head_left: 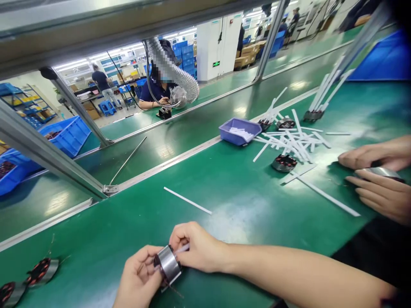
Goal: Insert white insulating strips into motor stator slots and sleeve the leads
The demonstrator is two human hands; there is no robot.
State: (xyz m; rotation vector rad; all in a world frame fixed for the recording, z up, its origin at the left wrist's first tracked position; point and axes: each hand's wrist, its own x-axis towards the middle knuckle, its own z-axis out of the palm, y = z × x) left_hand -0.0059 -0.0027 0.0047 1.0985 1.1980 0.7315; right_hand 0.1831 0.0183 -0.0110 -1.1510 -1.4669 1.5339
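A motor stator, a silvery metal ring with dark windings inside, is held tilted just above the green bench. The fingers of my left hand are closed round its left side. My right hand pinches a short white strip at the stator's right opening; the strip's far end is hidden by the ring. Thin wires hang below the ring. A loose white strip lies on the bench beyond my hands. Two more stators lie at the left edge with their windings showing.
At the right, a co-worker's hands hold another stator. Nearby lie a heap of white strips, a stator and a purple tray of short strips. Metal frame posts rise at the left. A blue bin stands far right.
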